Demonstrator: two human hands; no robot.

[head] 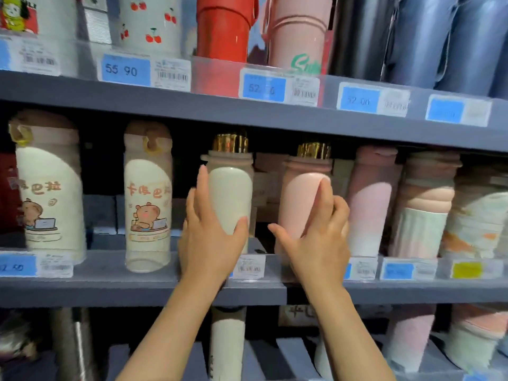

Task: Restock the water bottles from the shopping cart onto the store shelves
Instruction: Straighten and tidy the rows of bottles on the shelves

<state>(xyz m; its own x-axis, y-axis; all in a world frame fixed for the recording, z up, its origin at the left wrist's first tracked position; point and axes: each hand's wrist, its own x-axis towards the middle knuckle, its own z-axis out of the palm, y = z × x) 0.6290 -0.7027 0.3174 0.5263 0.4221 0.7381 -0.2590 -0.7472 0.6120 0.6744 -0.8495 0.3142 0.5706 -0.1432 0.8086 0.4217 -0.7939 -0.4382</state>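
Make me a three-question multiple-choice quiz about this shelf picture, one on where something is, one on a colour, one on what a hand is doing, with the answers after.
1. Where does the cream bottle with the gold cap stand?
A. top shelf
B. middle shelf
C. in a cart

2. What colour is the bottle under the right hand?
A. pink
B. dark blue
C. green

3. What is the left hand doing?
A. hanging idle
B. pulling off a price tag
C. holding the cream bottle

Answers:
1. B, it stands on the middle shelf, right of the two cartoon bottles.
2. A, the pink bottle with a gold cap shows behind its fingers.
3. C, its fingers lie up one side of the bottle and its thumb wraps the other.
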